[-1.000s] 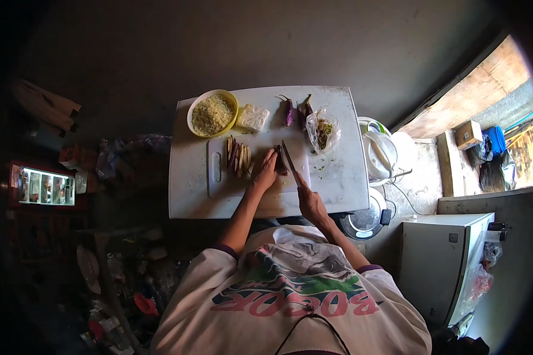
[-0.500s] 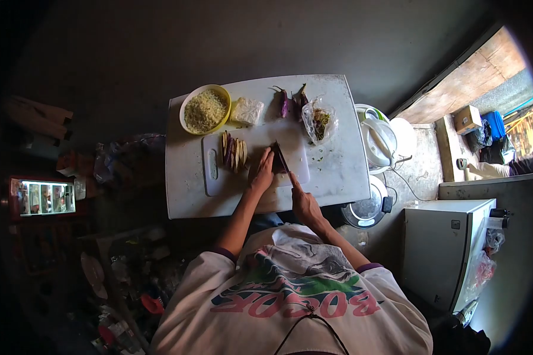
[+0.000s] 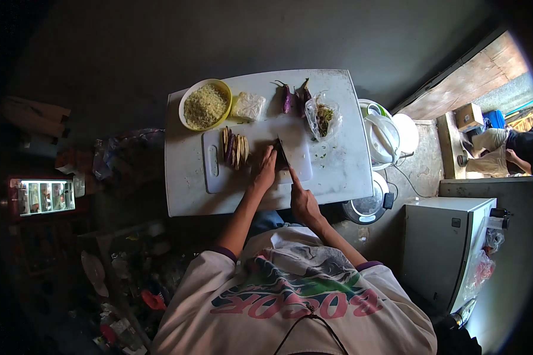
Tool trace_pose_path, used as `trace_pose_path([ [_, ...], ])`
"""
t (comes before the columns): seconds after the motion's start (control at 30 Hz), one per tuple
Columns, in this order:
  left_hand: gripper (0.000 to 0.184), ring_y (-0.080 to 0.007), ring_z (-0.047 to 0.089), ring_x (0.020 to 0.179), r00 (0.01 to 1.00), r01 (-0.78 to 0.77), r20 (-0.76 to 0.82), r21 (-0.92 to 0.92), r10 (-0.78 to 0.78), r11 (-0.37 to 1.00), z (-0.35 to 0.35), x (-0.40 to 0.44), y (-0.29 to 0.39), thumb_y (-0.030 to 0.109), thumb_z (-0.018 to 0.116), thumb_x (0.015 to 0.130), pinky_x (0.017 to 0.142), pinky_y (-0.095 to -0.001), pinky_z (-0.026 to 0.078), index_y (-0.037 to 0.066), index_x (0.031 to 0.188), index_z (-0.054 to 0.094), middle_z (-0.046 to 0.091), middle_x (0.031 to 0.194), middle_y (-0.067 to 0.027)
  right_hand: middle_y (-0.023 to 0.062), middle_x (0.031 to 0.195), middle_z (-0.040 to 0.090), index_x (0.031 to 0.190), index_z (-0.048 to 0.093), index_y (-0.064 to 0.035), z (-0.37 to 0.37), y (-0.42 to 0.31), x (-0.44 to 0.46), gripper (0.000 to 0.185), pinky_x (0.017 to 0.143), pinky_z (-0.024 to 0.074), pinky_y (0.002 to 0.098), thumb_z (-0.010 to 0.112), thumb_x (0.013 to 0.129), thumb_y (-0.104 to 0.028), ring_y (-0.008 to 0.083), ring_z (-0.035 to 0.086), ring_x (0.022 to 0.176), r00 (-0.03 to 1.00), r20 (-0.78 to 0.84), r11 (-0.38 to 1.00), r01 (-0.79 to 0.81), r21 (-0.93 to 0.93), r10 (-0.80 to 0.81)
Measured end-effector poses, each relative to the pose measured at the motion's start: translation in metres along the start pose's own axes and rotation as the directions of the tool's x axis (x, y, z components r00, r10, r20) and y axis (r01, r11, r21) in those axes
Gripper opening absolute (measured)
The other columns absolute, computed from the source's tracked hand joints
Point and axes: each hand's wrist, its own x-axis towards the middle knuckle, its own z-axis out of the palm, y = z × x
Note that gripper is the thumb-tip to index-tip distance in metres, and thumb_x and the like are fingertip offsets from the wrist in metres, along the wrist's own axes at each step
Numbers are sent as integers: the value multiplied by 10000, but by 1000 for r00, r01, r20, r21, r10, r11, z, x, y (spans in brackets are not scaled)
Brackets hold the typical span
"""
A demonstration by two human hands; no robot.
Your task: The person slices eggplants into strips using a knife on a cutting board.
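My right hand [image 3: 305,206] grips the handle of a knife [image 3: 285,155], its blade pointing away from me over the white cutting board [image 3: 212,177]. My left hand [image 3: 266,168] is closed beside the blade, its fingers on a dark purple eggplant piece [image 3: 279,160] that the hand and knife partly hide. Left of it on the board lies a row of cut eggplant strips [image 3: 236,149], pale inside with purple skin. Beyond the board are whole purple eggplants [image 3: 286,100] and a clear plastic bag [image 3: 324,120] with greenish scraps.
A yellow bowl [image 3: 229,105] of pale grated or chopped food stands at the table's back left, beside a white wrapped block [image 3: 249,106]. Right of the table [image 3: 343,177] are a white appliance [image 3: 380,139] and a round lidded one [image 3: 366,207]. Another person [image 3: 503,151] is in the doorway.
The knife blade and both hands have shifted only slightly on the board. At the doorway on the right, the other person has moved further into view.
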Motion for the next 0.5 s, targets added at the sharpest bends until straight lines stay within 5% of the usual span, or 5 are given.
trace_pose_path([
  [0.17,559,-416,305,1441,999,-23,-32,-18,22,1000,-6,2,9,-66,487,876,1192,-459,271,-50,1428,403,331,1545,-243,285,616,607,1594,189,-248,0,4,0,583,567,455,607,369,1044,-174,487,606,559,1000,-24,995,-4,99,6],
  [0.37,659,-424,299,1442,999,20,37,79,-23,997,-19,8,22,-102,610,775,1195,-454,280,-66,1405,419,353,1524,-256,325,677,606,1596,153,-286,3,1,2,579,602,438,629,359,1059,-211,515,596,609,997,0,997,-82,0,82],
  [0.5,486,-415,439,1319,998,-24,-57,192,35,981,-19,10,24,-70,577,778,1109,-456,371,-55,1262,532,485,1396,-221,326,663,604,1593,158,-301,2,-5,6,597,596,440,633,384,1052,-193,521,598,613,995,3,995,-98,-19,98],
])
